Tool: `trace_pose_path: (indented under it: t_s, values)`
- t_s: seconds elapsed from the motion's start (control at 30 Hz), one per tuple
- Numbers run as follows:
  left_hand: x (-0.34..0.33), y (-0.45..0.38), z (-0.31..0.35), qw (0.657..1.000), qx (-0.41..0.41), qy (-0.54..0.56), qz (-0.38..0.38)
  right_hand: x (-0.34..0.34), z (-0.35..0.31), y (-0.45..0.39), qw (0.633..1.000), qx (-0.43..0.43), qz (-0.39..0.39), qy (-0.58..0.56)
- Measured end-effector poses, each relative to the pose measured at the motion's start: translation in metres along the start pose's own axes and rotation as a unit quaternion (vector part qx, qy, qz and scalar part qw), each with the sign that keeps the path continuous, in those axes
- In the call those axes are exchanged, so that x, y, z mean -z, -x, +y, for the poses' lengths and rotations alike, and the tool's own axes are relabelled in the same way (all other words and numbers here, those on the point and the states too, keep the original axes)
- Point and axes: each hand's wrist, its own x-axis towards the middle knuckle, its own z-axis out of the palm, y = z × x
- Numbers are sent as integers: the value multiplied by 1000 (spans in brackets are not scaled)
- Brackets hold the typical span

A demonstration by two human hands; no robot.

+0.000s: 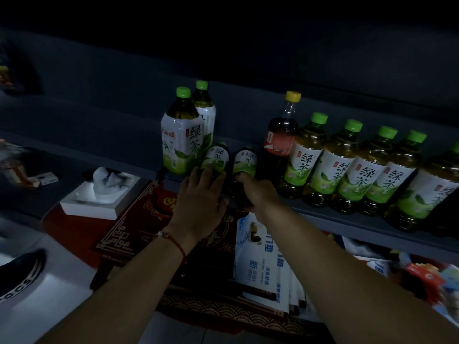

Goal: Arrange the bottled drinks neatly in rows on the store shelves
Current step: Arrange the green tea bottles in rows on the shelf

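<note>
On the dim grey shelf [330, 220] two small green-tea bottles lie tipped toward me. My left hand [198, 203] rests over the lower part of the left small bottle [216, 156], fingers spread on it. My right hand [258, 192] is wrapped around the base of the right small bottle [245, 160]. Behind them stand two large green-tea bottles [182, 137]. A dark cola bottle [280, 137] with a yellow cap stands to the right. Beyond it a row of several upright green-tea bottles [345, 167] runs along the shelf front.
Below the shelf edge lie a red patterned mat [134, 234], a white tissue box [99, 194] and blue-and-white packaged goods [263, 266]. A dark shoe [19, 274] is on the pale floor at lower left. More packets [427, 276] sit at lower right.
</note>
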Motion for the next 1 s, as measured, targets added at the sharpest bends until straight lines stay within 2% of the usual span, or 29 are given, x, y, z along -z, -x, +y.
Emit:
trace_pose_path:
  t_s: [0.2, 0.4, 0.53, 0.63, 0.73, 0.87, 1.0]
  values:
    - [2, 0, 0, 1000, 6, 3, -14, 4, 2, 4, 991, -91, -91, -41]
    - [1, 2, -3, 1000, -24, 13, -11, 6, 9, 8, 989, -87, -81, -91]
    - [3, 6, -4, 995, -44, 89, -14, 19, 18, 11, 981, -88, -98, -142]
    - [6, 9, 0, 985, -48, 163, 40, 27, 26, 20, 970, -94, -123, -189]
    - [16, 7, 7, 978, -3, 202, 50, 26, 36, 27, 964, -97, -141, -204]
    - [16, -8, 11, 983, 40, 176, 40, 23, 41, 29, 967, -60, -139, -203]
    - [26, -20, 22, 949, 80, 306, 6, 26, 39, 27, 970, 30, -167, -176]
